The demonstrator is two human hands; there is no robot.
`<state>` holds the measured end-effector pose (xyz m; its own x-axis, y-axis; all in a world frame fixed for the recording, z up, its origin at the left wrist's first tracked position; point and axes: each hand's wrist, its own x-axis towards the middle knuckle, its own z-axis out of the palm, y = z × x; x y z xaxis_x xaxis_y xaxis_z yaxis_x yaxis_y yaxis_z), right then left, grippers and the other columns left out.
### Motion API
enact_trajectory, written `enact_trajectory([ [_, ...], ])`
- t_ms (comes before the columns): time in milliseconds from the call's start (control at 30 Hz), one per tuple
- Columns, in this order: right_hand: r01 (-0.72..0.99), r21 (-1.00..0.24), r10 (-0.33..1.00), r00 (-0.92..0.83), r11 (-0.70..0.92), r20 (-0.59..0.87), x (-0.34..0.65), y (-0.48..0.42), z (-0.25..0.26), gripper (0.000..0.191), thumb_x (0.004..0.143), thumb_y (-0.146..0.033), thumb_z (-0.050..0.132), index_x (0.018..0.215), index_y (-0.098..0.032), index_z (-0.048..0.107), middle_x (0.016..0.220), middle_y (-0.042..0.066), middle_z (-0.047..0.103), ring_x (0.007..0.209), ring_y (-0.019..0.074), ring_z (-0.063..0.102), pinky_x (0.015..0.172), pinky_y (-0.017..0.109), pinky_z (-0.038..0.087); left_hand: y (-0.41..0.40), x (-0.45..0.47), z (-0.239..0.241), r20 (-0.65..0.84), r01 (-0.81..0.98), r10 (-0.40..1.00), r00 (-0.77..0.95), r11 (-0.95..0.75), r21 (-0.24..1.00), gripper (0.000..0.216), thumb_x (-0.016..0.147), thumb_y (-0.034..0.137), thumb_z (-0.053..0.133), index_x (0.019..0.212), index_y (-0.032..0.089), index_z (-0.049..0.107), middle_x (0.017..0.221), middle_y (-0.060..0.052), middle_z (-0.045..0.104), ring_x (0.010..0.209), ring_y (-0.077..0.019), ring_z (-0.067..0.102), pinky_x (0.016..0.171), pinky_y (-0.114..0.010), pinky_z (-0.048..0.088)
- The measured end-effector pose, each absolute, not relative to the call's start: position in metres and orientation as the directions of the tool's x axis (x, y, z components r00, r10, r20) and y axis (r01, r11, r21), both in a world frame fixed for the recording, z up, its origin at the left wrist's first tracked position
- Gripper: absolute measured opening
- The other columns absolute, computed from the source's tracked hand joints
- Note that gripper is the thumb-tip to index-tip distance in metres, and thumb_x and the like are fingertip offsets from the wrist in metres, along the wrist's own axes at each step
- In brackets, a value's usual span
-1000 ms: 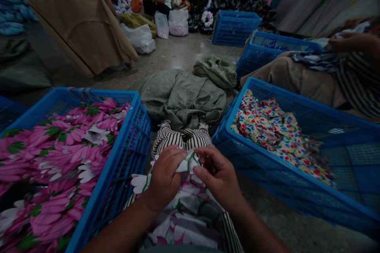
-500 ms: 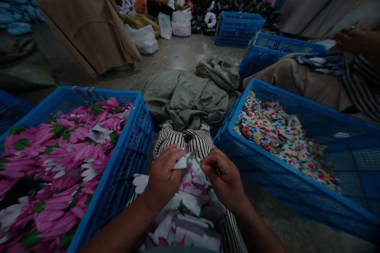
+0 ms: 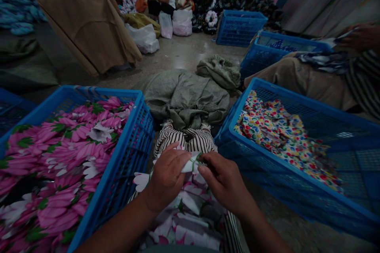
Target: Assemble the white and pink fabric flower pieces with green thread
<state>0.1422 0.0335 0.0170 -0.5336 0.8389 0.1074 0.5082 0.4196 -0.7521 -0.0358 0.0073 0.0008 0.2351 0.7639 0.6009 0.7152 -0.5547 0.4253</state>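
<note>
My left hand (image 3: 169, 176) is closed around a white fabric flower piece (image 3: 190, 163) with a green edge. My right hand (image 3: 224, 180) meets that piece from the other side, thumb and forefinger curled at its green end. Whether a needle or thread is between those fingers is too small to tell. Under both hands a heap of white and pink fabric pieces (image 3: 192, 201) with bits of green lies across my lap. One white petal piece (image 3: 141, 182) sticks out beside my left wrist. Striped trousers (image 3: 202, 142) cover my legs.
To the left stands a blue crate (image 3: 139, 126) of pink fabric flowers (image 3: 80, 150). On the right another blue crate (image 3: 234, 142) holds colourful dotted fabric (image 3: 276, 130). A grey-green sack (image 3: 184, 91) lies ahead of my feet. A co-worker's hand (image 3: 360, 37) shows at far right.
My right hand has come in left and up against the white piece, its fingers now at the green end. My left hand has shifted slightly right with the piece.
</note>
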Motion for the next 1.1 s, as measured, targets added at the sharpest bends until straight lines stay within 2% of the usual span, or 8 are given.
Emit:
enact_trajectory([
  [300,0.533,-0.692,0.813,-0.566,0.487,0.137,0.141,0.034,0.018,0.016,0.088,-0.031,0.045,0.08,-0.018,0.052,0.067,0.001,0.053,0.06,0.0127,0.049,0.055,0.025,0.029,0.007,-0.032,0.001,0.592,0.692,0.777,0.215,-0.549,0.469,0.033,0.073,0.002,0.043,0.101,0.015,0.054,0.087,-0.007,0.067,0.085,-0.017,0.061,0.092,-0.044,0.045],
  [533,0.481,-0.681,0.806,-0.516,0.552,0.289,0.141,0.034,0.015,0.017,0.086,-0.026,0.048,0.077,-0.017,0.06,0.062,0.001,0.054,0.057,0.0124,0.05,0.055,0.025,0.031,0.007,-0.031,0.001,0.6,0.689,0.776,0.194,-0.543,0.479,0.033,0.071,0.0,0.043,0.098,0.013,0.058,0.087,-0.008,0.067,0.087,-0.0183,0.061,0.093,-0.042,0.045],
  [633,0.307,-0.878,0.909,-0.316,0.368,0.271,0.144,0.034,0.009,0.018,0.085,-0.029,0.049,0.083,-0.018,0.063,0.065,0.002,0.057,0.059,0.013,0.052,0.055,0.024,0.036,0.007,-0.032,0.003,0.582,0.669,0.8,0.147,-0.514,0.537,0.034,0.069,0.001,0.045,0.096,0.015,0.06,0.086,-0.008,0.068,0.087,-0.0196,0.062,0.092,-0.041,0.044],
  [700,0.053,-0.996,0.99,-0.123,0.076,0.069,0.144,0.035,0.0,0.025,0.085,-0.038,0.048,0.084,-0.018,0.062,0.06,0.0,0.052,0.051,0.0106,0.047,0.047,0.021,0.035,0.007,-0.031,0.004,0.514,0.612,0.855,0.065,-0.441,0.656,0.031,0.069,0.003,0.049,0.092,0.018,0.064,0.086,-0.006,0.069,0.088,-0.0205,0.062,0.092,-0.04,0.044],
  [833,-0.356,-0.864,0.935,-0.146,-0.355,-0.324,0.135,0.036,-0.019,0.034,0.076,-0.048,0.058,0.09,-0.017,0.058,0.052,-0.007,0.04,0.037,0.004,0.029,0.035,0.015,0.021,0.008,-0.024,0.007,-0.028,0.143,0.982,-0.187,0.055,0.988,0.008,0.074,0.018,0.058,0.077,0.019,0.065,0.072,-0.002,0.067,0.07,-0.0186,0.064,0.066,-0.029,0.051],
  [900,-0.39,-0.815,0.902,-0.221,-0.43,-0.37,0.128,0.034,-0.024,0.035,0.07,-0.044,0.067,0.091,-0.018,0.057,0.056,-0.006,0.046,0.039,0.0037,0.035,0.037,0.014,0.027,0.01,-0.018,0.008,-0.323,-0.248,0.933,-0.16,0.278,0.928,0.01,0.075,0.027,0.06,0.077,0.017,0.062,0.064,0.0,0.064,0.056,-0.0157,0.061,0.051,-0.024,0.047],
  [967,-0.416,-0.791,0.891,-0.277,-0.448,-0.359,0.123,0.031,-0.025,0.036,0.066,-0.042,0.071,0.089,-0.017,0.058,0.065,-0.003,0.054,0.046,0.0058,0.045,0.043,0.016,0.037,0.013,-0.011,0.011,-0.441,-0.511,0.893,-0.093,0.337,0.79,0.015,0.075,0.03,0.062,0.08,0.016,0.059,0.065,-0.001,0.065,0.054,-0.0144,0.061,0.049,-0.022,0.046],
  [1100,-0.488,-0.74,0.881,-0.347,-0.463,-0.322,0.119,0.028,-0.024,0.034,0.065,-0.042,0.071,0.088,-0.018,0.061,0.066,-0.002,0.056,0.046,0.0058,0.046,0.041,0.015,0.038,0.017,-0.004,0.015,-0.49,-0.665,0.867,-0.087,0.316,0.677,0.019,0.074,0.027,0.065,0.085,0.013,0.059,0.067,-0.003,0.066,0.059,-0.0142,0.062,0.055,-0.022,0.047],
])
